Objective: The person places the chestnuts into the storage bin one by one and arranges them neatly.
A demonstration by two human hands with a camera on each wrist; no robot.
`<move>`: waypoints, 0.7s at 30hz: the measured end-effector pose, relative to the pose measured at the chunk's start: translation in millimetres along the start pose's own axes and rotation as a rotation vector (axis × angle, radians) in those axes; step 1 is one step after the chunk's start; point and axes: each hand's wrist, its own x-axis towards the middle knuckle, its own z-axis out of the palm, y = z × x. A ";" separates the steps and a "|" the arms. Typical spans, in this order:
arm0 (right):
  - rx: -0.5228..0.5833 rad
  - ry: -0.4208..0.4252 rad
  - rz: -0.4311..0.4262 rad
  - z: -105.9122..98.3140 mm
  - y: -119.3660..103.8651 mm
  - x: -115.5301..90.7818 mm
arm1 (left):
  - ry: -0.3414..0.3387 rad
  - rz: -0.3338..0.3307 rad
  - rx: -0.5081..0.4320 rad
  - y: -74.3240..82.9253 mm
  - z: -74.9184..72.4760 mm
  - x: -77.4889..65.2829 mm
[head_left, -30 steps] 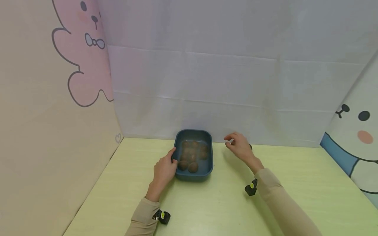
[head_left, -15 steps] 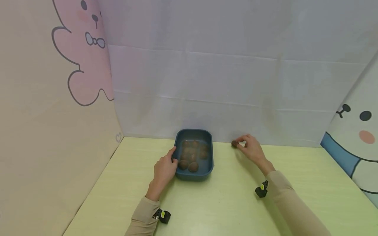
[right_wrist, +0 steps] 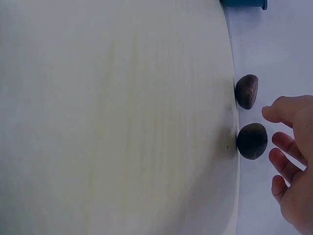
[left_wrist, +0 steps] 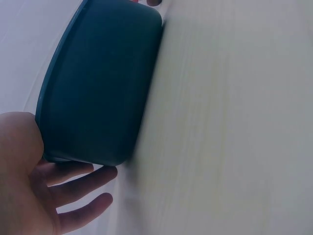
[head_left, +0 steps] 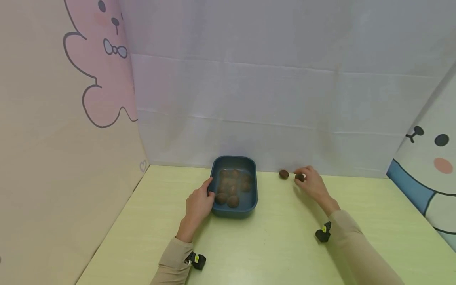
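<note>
A dark blue, round-cornered plastic box [head_left: 233, 213] holds several brown, rounded chestnuts [head_left: 233, 201]. My left hand [head_left: 198, 205] grips its left side, thumb at the rim; in the left wrist view, the hand's fingers [left_wrist: 83, 188] lie along the outside. Two more chestnuts lie on the table by the back wall. One chestnut [right_wrist: 247, 92] sits nearer the box. Around the other chestnut [right_wrist: 252, 141] my right hand [head_left: 313, 188] holds its thumb and fingers bent and apart, with a gap showing in the right wrist view.
The pale yellow-green table [head_left: 270, 245] ends at a white cloth wall [head_left: 231, 99] just behind the box and chestnuts. A side wall with a pink bear [head_left: 103, 71] stands at left, another printed panel [head_left: 438, 174] at right.
My right hand has moved right along the back wall, from beside the first chestnut to the second, uncovering the first. The left hand and box have stayed put.
</note>
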 end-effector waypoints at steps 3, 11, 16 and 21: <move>0.008 -0.016 0.020 -2.6 1.1 -2.0 | 0.001 0.001 -0.005 -0.4 0.3 -0.7; -0.014 -0.109 0.061 -4.5 6.0 -1.9 | 0.012 -0.004 0.001 -0.4 0.1 -0.7; -0.035 -0.088 0.065 -2.3 11.1 -0.1 | 0.001 -0.003 -0.002 -0.4 0.4 -0.5; -0.040 -0.070 0.069 -2.9 8.4 -0.5 | -0.009 -0.012 -0.005 -1.1 0.9 0.3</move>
